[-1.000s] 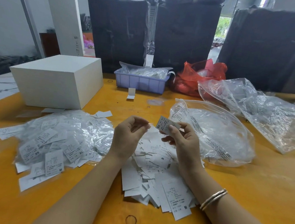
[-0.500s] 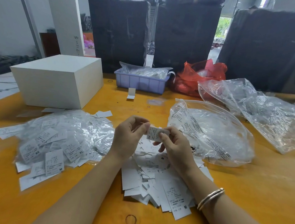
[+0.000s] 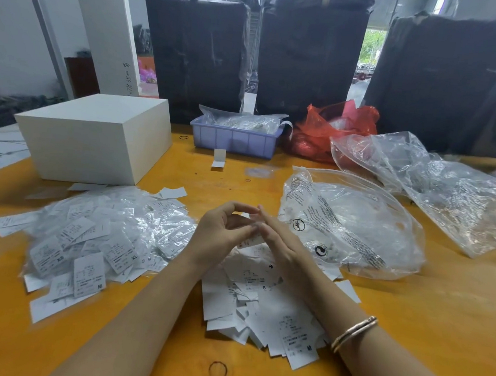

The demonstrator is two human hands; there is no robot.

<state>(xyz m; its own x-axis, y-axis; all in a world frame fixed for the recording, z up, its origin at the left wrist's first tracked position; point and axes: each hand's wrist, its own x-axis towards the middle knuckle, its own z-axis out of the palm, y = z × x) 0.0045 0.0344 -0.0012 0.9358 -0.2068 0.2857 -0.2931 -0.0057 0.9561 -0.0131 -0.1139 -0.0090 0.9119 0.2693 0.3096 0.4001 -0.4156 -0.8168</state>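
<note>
Over the middle of the orange tabletop [image 3: 438,321] the person's two hands meet, fingertips touching. The left hand [image 3: 222,233] is curled, thumb and forefinger arched over toward the other; whether it actually pinches anything I cannot tell from where I stand. The right hand [image 3: 284,244] lies with its fingers fairly straight, laid over a small white paper label [image 3: 251,240] that peeks out below them, between the two hands (only a strip of it shows). A thin gold bangle [image 3: 354,334] sits on the right forearm.

Directly beneath both hands spreads a loose heap of white printed size labels [image 3: 261,301]. Just beyond the right hand rests a crumpled clear plastic bag with black print [image 3: 356,226]. Outward of the left hand lies a pile of labels in clear plastic sleeves [image 3: 103,235], and past that a white rectangular box [image 3: 96,137]. Well ahead of the fingertips stand a lilac plastic tray [image 3: 235,142] and a red plastic bag [image 3: 328,129]. Near the elbows, a black rubber band [image 3: 218,371] lies flat.
</note>
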